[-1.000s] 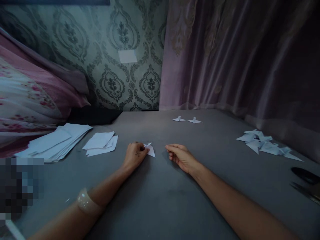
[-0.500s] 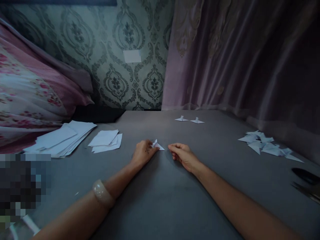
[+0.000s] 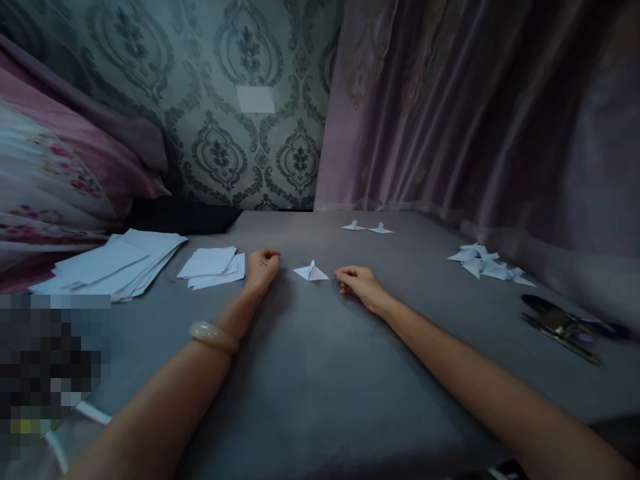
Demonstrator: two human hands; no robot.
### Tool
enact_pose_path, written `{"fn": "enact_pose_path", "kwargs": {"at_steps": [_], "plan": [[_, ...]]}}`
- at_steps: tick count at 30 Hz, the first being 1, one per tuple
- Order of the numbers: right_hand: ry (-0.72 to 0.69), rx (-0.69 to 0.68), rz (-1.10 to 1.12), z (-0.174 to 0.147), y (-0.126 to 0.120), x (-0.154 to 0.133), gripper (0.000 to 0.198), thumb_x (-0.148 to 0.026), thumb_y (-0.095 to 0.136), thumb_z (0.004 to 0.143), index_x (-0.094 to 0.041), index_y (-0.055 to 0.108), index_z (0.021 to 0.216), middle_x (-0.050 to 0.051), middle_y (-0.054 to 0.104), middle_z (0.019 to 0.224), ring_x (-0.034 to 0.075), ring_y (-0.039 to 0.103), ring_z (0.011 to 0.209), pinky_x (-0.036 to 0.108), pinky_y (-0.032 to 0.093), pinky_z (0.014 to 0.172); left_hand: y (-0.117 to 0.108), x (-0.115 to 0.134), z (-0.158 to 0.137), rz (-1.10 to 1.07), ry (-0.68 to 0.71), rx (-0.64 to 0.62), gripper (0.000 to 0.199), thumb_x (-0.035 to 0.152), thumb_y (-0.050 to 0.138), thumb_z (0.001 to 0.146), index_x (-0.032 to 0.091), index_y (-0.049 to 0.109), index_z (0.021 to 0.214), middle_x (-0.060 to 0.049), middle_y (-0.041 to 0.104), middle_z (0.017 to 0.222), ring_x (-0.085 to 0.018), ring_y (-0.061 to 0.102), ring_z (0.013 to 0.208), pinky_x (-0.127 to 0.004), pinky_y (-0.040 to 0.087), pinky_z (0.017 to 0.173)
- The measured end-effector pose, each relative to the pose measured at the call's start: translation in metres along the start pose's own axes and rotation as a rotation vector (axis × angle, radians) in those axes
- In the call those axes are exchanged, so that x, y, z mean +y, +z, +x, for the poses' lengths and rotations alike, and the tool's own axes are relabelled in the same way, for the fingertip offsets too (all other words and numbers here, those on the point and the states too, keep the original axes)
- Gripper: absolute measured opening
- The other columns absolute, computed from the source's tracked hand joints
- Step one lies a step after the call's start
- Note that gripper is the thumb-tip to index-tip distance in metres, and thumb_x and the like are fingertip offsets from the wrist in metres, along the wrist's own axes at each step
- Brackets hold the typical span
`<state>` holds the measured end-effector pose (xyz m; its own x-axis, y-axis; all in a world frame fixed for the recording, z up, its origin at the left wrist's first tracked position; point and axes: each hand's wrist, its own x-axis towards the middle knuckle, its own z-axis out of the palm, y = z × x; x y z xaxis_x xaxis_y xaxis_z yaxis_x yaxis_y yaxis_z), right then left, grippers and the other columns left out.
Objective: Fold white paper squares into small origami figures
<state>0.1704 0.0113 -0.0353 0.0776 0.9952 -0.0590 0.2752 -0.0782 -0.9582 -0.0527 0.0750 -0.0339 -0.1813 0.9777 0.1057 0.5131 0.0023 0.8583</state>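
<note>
Origami bird (image 3: 311, 272): on the grey tabletop (image 3: 320, 387), between the hands, apparently untouched; wings spread left and right, small peak upright at the middle.
Left hand (image 3: 263, 268): left of the bird and apart from it; fingers curled nearly closed, nothing visible in the grip; pale bangle (image 3: 214, 335) worn above the wrist.
Right hand (image 3: 361, 285): fingertips drawn to a narrow pinch, just beside the right wing tip; nothing visibly held.
Paper squares (image 3: 207, 263): loosely stacked, just left of the left hand; larger white sheets (image 3: 113, 267) fanned farther left.
Far pair of birds (image 3: 381, 229): side by side near the back edge.
Folded-paper cluster (image 3: 487, 262): off to the right, overlapping.
Wing risk: likely nudge or crease from a slight leftward drift of the right fingertips.
Peak risk: possible flattening or tipping from a careless press on thin paper.
Stack risk: possible scattering from a leftward sweep of the left hand.
Hidden: inner folds of the bird; inner side of the left fingers.
Hard to make out: dark tool (image 3: 563, 327) at right, blurred, perhaps scissors; count of pieces in the cluster.
Cut off: both forearms (image 3: 465, 353) below; lower-left corner masked by coarse blocks (image 3: 45, 373).
</note>
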Motion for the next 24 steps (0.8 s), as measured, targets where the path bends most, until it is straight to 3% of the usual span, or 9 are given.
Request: {"fn": "enact_pose_path", "kwargs": {"at_steps": [4, 7, 11, 16, 24], "plan": [[-0.118, 0.023, -0.233, 0.001, 0.016, -0.004, 0.02, -0.017, 0.052, 0.08, -0.015, 0.068, 0.092, 0.004, 0.067, 0.08, 0.012, 0.06, 0.068, 0.024, 0.048, 0.067, 0.007, 0.002, -0.002, 0.011, 0.13, -0.122, 0.038, 0.019, 0.043, 0.07, 0.007, 0.071, 0.093, -0.007, 0.069, 0.078, -0.019, 0.061, 0.074, -0.024, 0.045, 0.063], [-0.229, 0.012, -0.424, 0.001, 0.033, -0.009, 0.024, -0.014, 0.052, 0.08, -0.017, 0.07, 0.095, 0.006, 0.067, 0.096, 0.016, 0.059, 0.091, 0.026, 0.043, 0.084, 0.012, 0.006, -0.009, 0.042, 0.241, -0.256, 0.032, 0.018, 0.046, 0.068, 0.011, 0.074, 0.083, -0.005, 0.068, 0.07, -0.019, 0.061, 0.072, -0.025, 0.045, 0.066], [-0.283, 0.024, -0.636, 0.003, 0.048, -0.01, 0.026, -0.013, 0.051, 0.081, -0.017, 0.07, 0.099, 0.01, 0.062, 0.101, 0.02, 0.056, 0.099, 0.03, 0.039, 0.089, 0.019, 0.007, -0.017, 0.084, 0.348, -0.351, 0.026, 0.012, 0.053, 0.063, 0.017, 0.075, 0.076, -0.004, 0.07, 0.074, -0.019, 0.06, 0.079, -0.026, 0.044, 0.078], [-0.298, 0.03, -0.763, 0.008, 0.051, -0.01, 0.027, -0.015, 0.051, 0.081, -0.019, 0.069, 0.101, 0.008, 0.062, 0.1, 0.018, 0.056, 0.097, 0.026, 0.039, 0.086, 0.027, 0.002, -0.015, 0.093, 0.314, -0.332, 0.026, 0.011, 0.053, 0.065, 0.019, 0.075, 0.077, -0.004, 0.07, 0.073, -0.02, 0.06, 0.081, -0.026, 0.045, 0.077], [-0.214, 0.182, -0.821, 0.001, 0.056, -0.013, 0.027, -0.032, 0.048, 0.085, -0.016, 0.067, 0.097, 0.009, 0.064, 0.1, 0.018, 0.059, 0.091, 0.026, 0.041, 0.081, 0.015, -0.007, 0.005, 0.013, 0.146, -0.123, 0.038, 0.013, 0.045, 0.071, 0.009, 0.07, 0.099, -0.006, 0.069, 0.076, -0.017, 0.061, 0.072, -0.022, 0.044, 0.063]]}}
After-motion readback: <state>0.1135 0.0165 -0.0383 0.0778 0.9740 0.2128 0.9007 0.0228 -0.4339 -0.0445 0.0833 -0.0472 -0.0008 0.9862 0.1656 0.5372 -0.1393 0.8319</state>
